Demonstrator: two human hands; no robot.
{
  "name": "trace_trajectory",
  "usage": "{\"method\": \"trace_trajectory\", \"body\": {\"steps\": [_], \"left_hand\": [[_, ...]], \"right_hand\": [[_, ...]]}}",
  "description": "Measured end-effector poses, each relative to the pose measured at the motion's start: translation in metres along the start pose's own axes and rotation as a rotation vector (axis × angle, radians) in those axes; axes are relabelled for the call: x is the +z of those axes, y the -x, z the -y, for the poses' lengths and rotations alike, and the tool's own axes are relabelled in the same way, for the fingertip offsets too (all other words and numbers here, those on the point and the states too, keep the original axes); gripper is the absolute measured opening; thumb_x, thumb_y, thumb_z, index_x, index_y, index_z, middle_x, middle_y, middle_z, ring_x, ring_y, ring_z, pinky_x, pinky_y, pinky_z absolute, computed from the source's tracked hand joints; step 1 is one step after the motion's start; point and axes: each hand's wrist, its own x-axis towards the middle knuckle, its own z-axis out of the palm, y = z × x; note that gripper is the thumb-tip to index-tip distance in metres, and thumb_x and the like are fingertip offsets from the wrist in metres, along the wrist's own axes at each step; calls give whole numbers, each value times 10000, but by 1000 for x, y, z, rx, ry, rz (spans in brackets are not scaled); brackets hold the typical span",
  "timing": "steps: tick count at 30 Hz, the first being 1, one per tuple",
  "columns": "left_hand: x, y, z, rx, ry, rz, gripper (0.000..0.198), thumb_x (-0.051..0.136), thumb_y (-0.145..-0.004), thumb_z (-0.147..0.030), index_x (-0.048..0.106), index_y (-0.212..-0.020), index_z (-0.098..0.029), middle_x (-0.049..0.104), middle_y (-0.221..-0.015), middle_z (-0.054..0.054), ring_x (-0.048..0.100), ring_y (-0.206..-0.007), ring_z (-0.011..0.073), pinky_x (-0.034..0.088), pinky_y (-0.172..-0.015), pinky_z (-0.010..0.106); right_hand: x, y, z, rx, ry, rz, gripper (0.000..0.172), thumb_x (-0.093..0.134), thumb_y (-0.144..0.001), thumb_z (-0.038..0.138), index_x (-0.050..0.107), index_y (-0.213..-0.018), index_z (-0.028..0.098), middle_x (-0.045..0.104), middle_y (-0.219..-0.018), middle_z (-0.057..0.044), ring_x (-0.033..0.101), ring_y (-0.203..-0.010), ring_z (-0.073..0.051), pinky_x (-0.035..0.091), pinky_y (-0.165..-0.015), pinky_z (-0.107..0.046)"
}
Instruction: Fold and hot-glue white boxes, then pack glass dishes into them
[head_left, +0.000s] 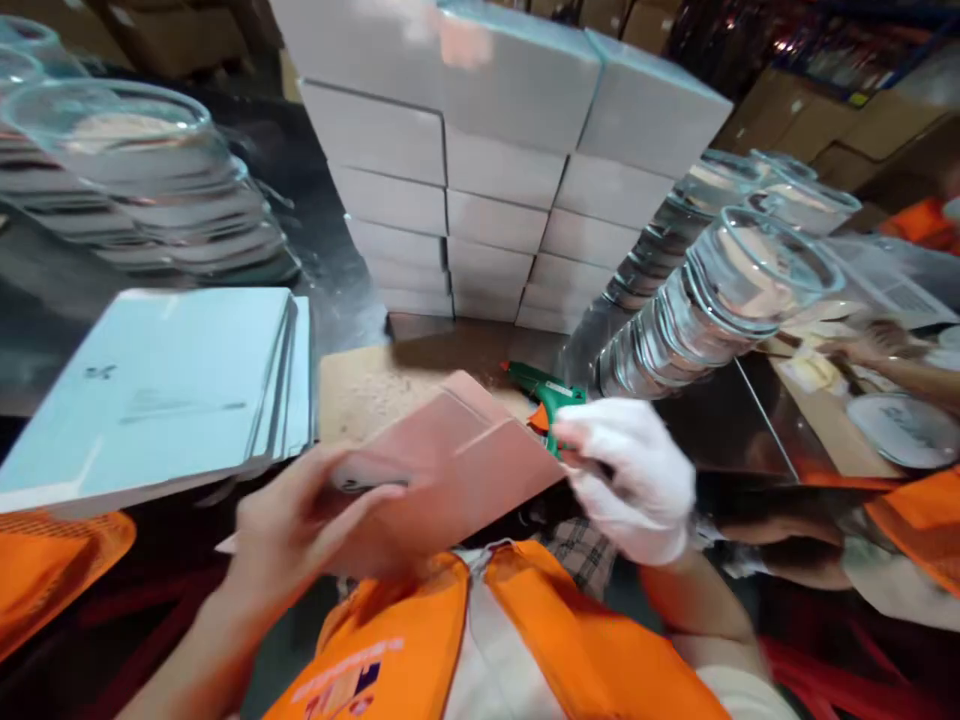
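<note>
My bare left hand (300, 530) grips the near left end of a flat pink cardboard piece (450, 460) held above my orange vest. My right hand (637, 475), in a white glove, pinches the right edge of the same pink piece. Just behind the gloved fingers lies a green and orange glue gun (546, 392) on a brown board (375, 385). The picture is smeared by motion.
A pile of pale blue flat sheets (150, 390) lies at the left. Stacked white boxes (510, 170) rise behind the board. Stacks of clear glass dishes stand at the left (127, 170) and right (712, 290). Another person's hand (870, 345) works at the far right.
</note>
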Motion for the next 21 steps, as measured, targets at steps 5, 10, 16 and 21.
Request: {"method": "trace_trajectory", "body": {"steps": [5, 10, 16, 21], "left_hand": [[23, 32, 5, 164, -47, 178, 273, 688, -978, -516, 706, -1019, -247, 697, -740, -14, 651, -570, 148, 466, -522, 250], [15, 53, 20, 217, -40, 229, 356, 713, -969, -492, 708, -1242, -265, 737, -869, 7, 692, -673, 157, 500, -596, 236], [32, 80, 9, 308, -43, 559, 1018, 657, -872, -777, 354, -1660, -207, 749, -1292, 163, 744, -1100, 325, 597, -929, 411], [20, 94, 18, 150, 70, 657, 708, 691, -934, -603, 518, -1527, -258, 761, -1323, 117, 774, -1107, 288, 631, -895, 337]], "right_hand": [[64, 33, -3, 32, -124, 54, 274, 621, -979, 218, 763, -1180, 339, 803, -1071, -39, 752, -999, -235, 605, -947, -407], [72, 58, -28, 498, -587, 609, 403, 711, -923, 501, 765, -1208, 221, 797, -1126, -51, 744, -1066, -238, 595, -974, -354], [102, 80, -43, 616, -996, 1240, 672, 822, -701, 781, 785, -905, 142, 793, -917, -56, 744, -994, -237, 574, -967, -312], [79, 103, -51, 582, -794, 834, 653, 796, -754, 778, 779, -1065, 204, 791, -1027, -83, 738, -1046, -281, 576, -1013, -400]]}}
